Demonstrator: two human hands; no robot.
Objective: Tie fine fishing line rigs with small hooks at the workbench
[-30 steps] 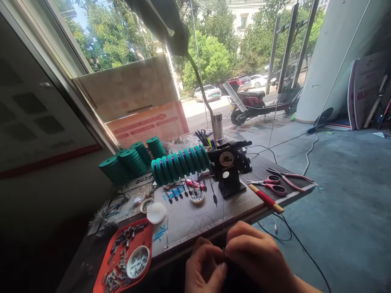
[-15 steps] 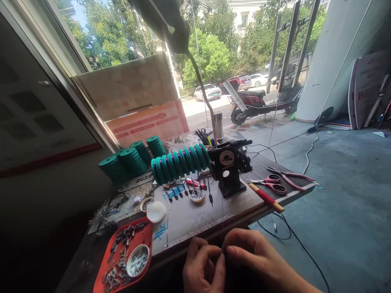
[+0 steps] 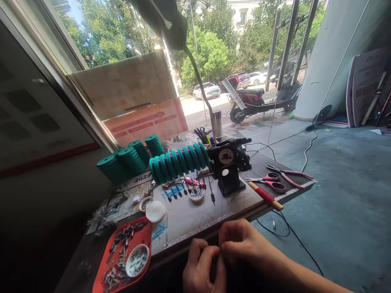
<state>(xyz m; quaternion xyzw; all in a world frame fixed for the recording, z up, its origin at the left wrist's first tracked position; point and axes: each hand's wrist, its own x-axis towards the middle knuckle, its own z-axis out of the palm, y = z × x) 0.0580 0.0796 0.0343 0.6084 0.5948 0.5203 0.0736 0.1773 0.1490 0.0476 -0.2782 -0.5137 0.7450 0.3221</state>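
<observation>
Low in front of me, above the table's near edge, my left hand (image 3: 203, 266) and my right hand (image 3: 241, 242) meet at the fingertips. Both are closed in a pinch. A faint thin line (image 3: 222, 193) runs down toward them from the black winding device (image 3: 226, 162); its end between the fingers is hidden. Green foam spools (image 3: 180, 162) sit in a row on the device's shaft. Dark weights (image 3: 213, 197) dangle beneath the spools.
A red tray (image 3: 146, 248) of metal parts holds a white bowl (image 3: 138, 260). Scissors (image 3: 273, 183), pliers (image 3: 293, 177) and a red-wrapped stick (image 3: 265, 196) lie on the right. A bead dish (image 3: 196, 194), white lid (image 3: 155, 212) and stacked green spools (image 3: 128, 160) are further left.
My right hand has risen slightly, and its fingers have turned over the left fingertips. The small dark bit seen between them is now covered. The view has shifted slightly.
</observation>
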